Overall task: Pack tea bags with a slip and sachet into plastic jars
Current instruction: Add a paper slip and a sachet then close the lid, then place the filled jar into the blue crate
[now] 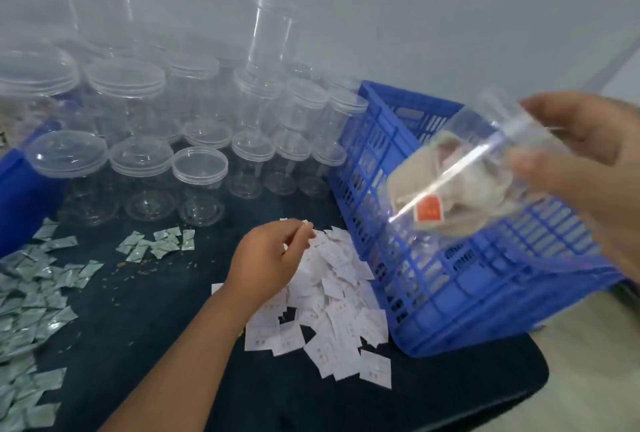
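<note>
While the right grip [588,161] holds a clear plastic jar [460,168] tilted in the air above the blue crate [433,293], fingers curled round one end of it, the left grip [266,258] hangs low over the pile of white slips [332,310] and pinches one small slip [306,222] between thumb and fingertips. Pale tea bags [450,182] lie bunched inside the held jar, one with a red-orange tag [429,211] showing through the wall; motion blur hides whether the jar's mouth is at the hand's end. The crate stands at the right edge of the dark surface [194,345], and the slips lie heaped just beside its left wall. Silver sachets [31,310] are strewn along the left edge, with a smaller cluster [156,244] nearer the middle. Empty clear jars [197,185] stand in rows along the far edge, well apart from both hands, some taller ones [270,33] rising behind them.
</note>
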The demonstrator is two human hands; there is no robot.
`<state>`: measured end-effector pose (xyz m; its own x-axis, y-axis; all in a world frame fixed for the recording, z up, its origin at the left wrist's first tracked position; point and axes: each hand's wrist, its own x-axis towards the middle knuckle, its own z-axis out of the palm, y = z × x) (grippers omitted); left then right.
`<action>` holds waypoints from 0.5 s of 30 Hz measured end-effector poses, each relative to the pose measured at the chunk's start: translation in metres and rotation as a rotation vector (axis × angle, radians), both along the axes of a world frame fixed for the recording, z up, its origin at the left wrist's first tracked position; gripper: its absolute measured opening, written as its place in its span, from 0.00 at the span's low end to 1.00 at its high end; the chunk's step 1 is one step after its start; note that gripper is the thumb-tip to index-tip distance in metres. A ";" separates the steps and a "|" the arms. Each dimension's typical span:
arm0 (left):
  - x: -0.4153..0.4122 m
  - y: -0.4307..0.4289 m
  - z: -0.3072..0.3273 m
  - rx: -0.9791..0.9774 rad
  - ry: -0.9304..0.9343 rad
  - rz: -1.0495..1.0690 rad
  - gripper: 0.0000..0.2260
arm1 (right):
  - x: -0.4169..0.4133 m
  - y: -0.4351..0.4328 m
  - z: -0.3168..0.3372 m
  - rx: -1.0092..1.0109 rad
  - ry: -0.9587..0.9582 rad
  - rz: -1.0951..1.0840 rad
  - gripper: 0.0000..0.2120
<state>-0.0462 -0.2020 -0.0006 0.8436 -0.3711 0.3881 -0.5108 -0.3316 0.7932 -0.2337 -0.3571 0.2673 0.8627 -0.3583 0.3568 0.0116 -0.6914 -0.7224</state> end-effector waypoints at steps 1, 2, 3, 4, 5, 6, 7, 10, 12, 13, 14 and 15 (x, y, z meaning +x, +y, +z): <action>0.001 0.001 -0.004 0.020 -0.013 0.005 0.14 | 0.003 -0.011 0.006 0.041 -0.039 0.005 0.37; 0.002 0.003 -0.006 0.024 -0.026 0.016 0.14 | 0.012 -0.026 0.011 0.052 -0.093 -0.042 0.33; 0.002 0.004 -0.006 0.016 -0.039 0.024 0.14 | 0.027 -0.045 0.015 0.048 -0.163 -0.111 0.28; 0.002 0.006 -0.006 -0.003 -0.046 0.024 0.13 | 0.046 -0.066 0.021 0.041 -0.229 -0.173 0.27; 0.003 0.007 -0.005 -0.021 -0.047 0.017 0.13 | 0.065 -0.085 0.032 0.025 -0.252 -0.212 0.30; 0.003 0.008 -0.006 -0.029 -0.043 0.009 0.12 | 0.080 -0.104 0.040 -0.011 -0.234 -0.291 0.37; 0.003 0.009 -0.006 -0.024 -0.037 0.004 0.12 | 0.093 -0.120 0.043 -0.071 -0.158 -0.352 0.44; 0.003 0.011 -0.008 0.013 -0.004 -0.003 0.13 | 0.132 -0.152 0.037 -0.313 0.267 -0.396 0.47; 0.004 0.012 -0.010 0.071 0.002 -0.011 0.14 | 0.157 -0.162 0.020 -0.535 0.584 -0.382 0.34; 0.004 0.012 -0.010 0.102 -0.006 -0.020 0.16 | 0.167 -0.167 0.008 -0.616 0.716 -0.359 0.29; 0.005 0.012 -0.010 0.127 -0.022 -0.028 0.17 | 0.175 -0.172 -0.005 -0.645 0.821 -0.340 0.27; 0.005 0.012 -0.010 0.144 -0.043 -0.033 0.17 | 0.182 -0.177 -0.019 -0.629 0.889 -0.322 0.25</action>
